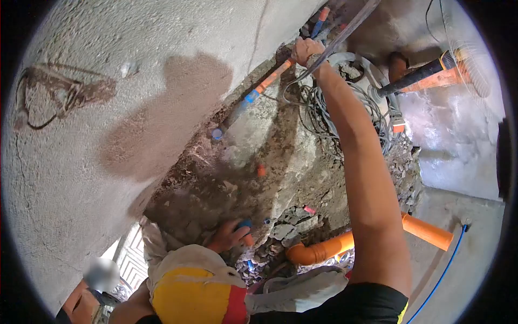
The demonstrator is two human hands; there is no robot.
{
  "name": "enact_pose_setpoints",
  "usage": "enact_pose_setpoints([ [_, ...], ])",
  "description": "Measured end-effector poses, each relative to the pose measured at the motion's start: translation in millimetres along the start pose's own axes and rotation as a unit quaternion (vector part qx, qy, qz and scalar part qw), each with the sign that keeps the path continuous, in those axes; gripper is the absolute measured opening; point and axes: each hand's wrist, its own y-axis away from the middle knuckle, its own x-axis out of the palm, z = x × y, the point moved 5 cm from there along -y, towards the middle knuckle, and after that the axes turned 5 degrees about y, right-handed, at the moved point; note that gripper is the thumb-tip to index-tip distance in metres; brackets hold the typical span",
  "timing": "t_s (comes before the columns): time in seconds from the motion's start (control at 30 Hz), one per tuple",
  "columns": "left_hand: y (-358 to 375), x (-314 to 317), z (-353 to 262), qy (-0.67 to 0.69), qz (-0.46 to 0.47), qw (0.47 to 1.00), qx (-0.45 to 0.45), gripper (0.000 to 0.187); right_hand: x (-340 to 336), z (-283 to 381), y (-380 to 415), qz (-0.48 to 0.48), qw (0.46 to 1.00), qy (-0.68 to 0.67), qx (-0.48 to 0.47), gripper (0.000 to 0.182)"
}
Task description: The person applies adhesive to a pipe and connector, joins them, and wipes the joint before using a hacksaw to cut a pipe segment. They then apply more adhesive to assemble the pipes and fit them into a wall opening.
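At the top of the head view, my right hand (308,51) is closed at the upper end of a thin orange pipe (274,77) along the base of the wall. A blue band (251,96) rings this pipe lower down. My fingers partly hide the spot they grip. Low in the view, my left hand (225,237) curls round a short orange pipe piece (247,239) with a blue end, close to the rubble. A grey, yellow and red cloth-covered shape (189,294) hides the left wrist and forearm.
Coiled grey cable (318,110) lies beside my right forearm. A thick orange drain pipe (324,249) crosses under that arm. Rough plastered wall (97,140) rises at left. Another person (102,275) is partly visible at lower left. A blue hose (450,264) hangs at right.
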Motion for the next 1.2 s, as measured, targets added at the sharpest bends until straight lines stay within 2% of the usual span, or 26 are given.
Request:
enact_pose_setpoints([
  [0.03,-2.5,-2.2,3.4,0.000,-0.001,1.000,0.001,0.026,0.9,-0.4,-0.8,-0.001,1.000,0.000,-0.001,0.039],
  [0.1,-3.6,-3.5,11.6,-0.037,-0.008,0.999,0.008,0.032,4.7,-8.2,0.2,0.017,0.998,-0.003,0.054,0.039],
  [0.13,-1.4,-1.5,7.1,-0.035,-0.008,0.999,0.006,0.032,4.4,-12.6,1.5,-0.011,0.998,-0.027,0.050,0.041],
  [0.2,-0.4,-0.7,2.0,-0.020,-0.008,0.999,-0.044,0.031,8.7,-22.7,-4.1,0.007,0.998,-0.040,0.057,0.042],
  [0.23,-0.9,-1.0,2.4,-0.020,-0.008,0.999,-0.044,0.031,12.4,-27.2,-6.1,0.023,0.996,-0.053,0.064,0.044],
  [0.27,-2.0,-1.6,1.0,-0.039,-0.007,0.999,-0.020,0.032,12.6,-27.9,-2.2,-0.016,0.999,-0.032,0.040,0.046],
  [0.3,-3.7,-1.3,-0.8,-0.057,-0.006,0.998,0.003,0.032,4.2,-23.1,3.0,-0.017,0.999,-0.030,0.042,0.046],
  [0.37,-3.9,-0.3,-4.9,-0.064,0.005,0.998,0.004,0.029,-13.4,-13.7,9.7,0.082,0.990,-0.017,0.112,0.039],
  [0.4,-1.2,-0.2,-10.2,-0.072,0.015,0.997,0.003,0.028,-13.8,-9.9,10.9,0.098,0.994,0.002,0.053,0.035],
  [0.5,1.0,5.0,-22.9,-0.048,-0.003,0.999,-0.001,0.030,-3.1,-9.4,11.2,0.042,0.998,-0.021,0.051,0.032],
  [0.6,1.7,2.2,-2.9,-0.039,-0.019,0.998,-0.036,0.031,1.4,-7.6,9.2,0.048,0.997,0.012,0.057,0.029],
  [0.73,0.1,-0.7,4.6,-0.068,-0.024,0.997,-0.007,0.031,9.2,-9.7,7.5,0.061,0.995,0.019,0.074,0.030],
  [0.8,-3.4,-2.9,11.7,-0.041,0.010,0.999,-0.028,0.031,19.4,-15.6,2.7,0.067,0.996,0.000,0.061,0.031],
  [0.83,-4.0,-5.0,16.8,-0.044,0.014,0.998,-0.031,0.031,7.6,-14.5,13.8,0.069,0.995,-0.001,0.066,0.031],
  [0.9,-4.1,-8.4,26.7,-0.042,0.022,0.997,-0.062,0.032,-33.8,-28.5,37.6,-0.091,0.980,-0.101,0.146,0.035],
  [0.93,-2.2,-1.2,23.6,-0.045,0.028,0.996,-0.075,0.032,-45.1,-40.1,46.2,-0.173,0.971,-0.113,0.117,0.035],
  [0.97,-3.3,5.5,11.3,0.003,-0.034,0.998,-0.044,0.030,-54.3,-52.2,59.9,-0.251,0.956,-0.125,0.090,0.036],
  [1.0,-1.2,4.9,-0.3,0.047,-0.096,0.994,-0.018,0.028,-77.1,-55.2,85.7,-0.272,0.942,-0.178,0.077,0.033],
  [1.03,-1.3,4.1,-7.2,0.013,-0.083,0.995,-0.044,0.026,-84.6,-59.8,112.2,-0.220,0.961,-0.125,0.109,0.027],
  [1.07,1.1,0.9,-9.1,-0.025,-0.064,0.994,-0.081,0.025,-92.0,-57.3,141.7,-0.253,0.955,-0.138,0.067,0.022],
  [1.1,0.5,-3.5,2.5,0.013,-0.067,0.994,-0.087,0.024,-98.8,-55.9,176.9,-0.280,0.948,-0.147,0.032,0.018],
  [1.13,-0.8,-5.9,16.9,0.051,-0.071,0.992,-0.092,0.024,-101.3,-50.3,203.1,-0.157,0.971,-0.163,0.080,0.011],
  [1.17,-5.0,-4.8,23.4,0.040,-0.047,0.991,-0.121,0.024,-89.7,-46.0,235.3,-0.156,0.970,-0.179,0.050,0.015],
  [1.2,-10.3,-4.2,22.8,0.052,-0.055,0.994,-0.083,0.023,-79.1,-38.1,260.5,-0.095,0.983,-0.154,0.018,0.015],
])
